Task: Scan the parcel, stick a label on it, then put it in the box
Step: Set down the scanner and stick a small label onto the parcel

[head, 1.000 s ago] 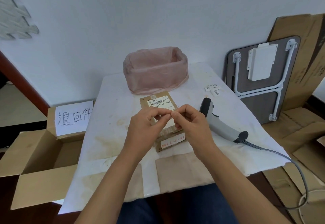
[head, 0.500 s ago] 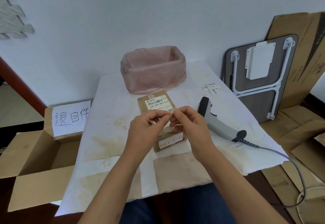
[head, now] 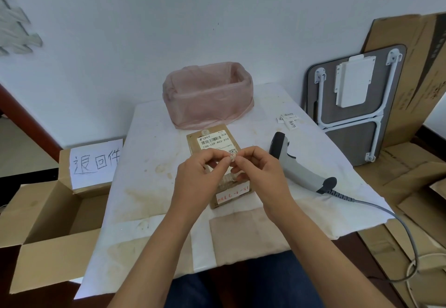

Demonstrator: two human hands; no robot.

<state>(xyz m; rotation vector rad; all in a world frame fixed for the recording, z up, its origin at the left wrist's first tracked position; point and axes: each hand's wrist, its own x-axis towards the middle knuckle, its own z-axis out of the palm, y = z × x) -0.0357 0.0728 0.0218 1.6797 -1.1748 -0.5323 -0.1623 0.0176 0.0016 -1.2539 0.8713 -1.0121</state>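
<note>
A small brown cardboard parcel (head: pixel 212 138) lies on the white-covered table (head: pixel 149 162), with a printed barcode label on top and a white strip with red writing on its near side. Just above it, my left hand (head: pixel 200 179) and my right hand (head: pixel 260 175) meet, fingertips pinched together on a small white label (head: pixel 232 158). The hands hide the parcel's middle. The grey and black barcode scanner (head: pixel 296 167) lies to the right of the parcel, untouched. An open cardboard box (head: pixel 48 223) with a handwritten paper sign stands left of the table.
A container lined with a pink plastic bag (head: pixel 207 95) sits behind the parcel. Several small white labels (head: pixel 288 120) lie at the back right of the table. The scanner cable (head: pixel 395 225) trails off the right edge. A folded table (head: pixel 354 104) and flattened cardboard lean on the right.
Both hands stay pinched on the small label above the parcel, with only slight finger shifts. The parcel and scanner have not moved.
</note>
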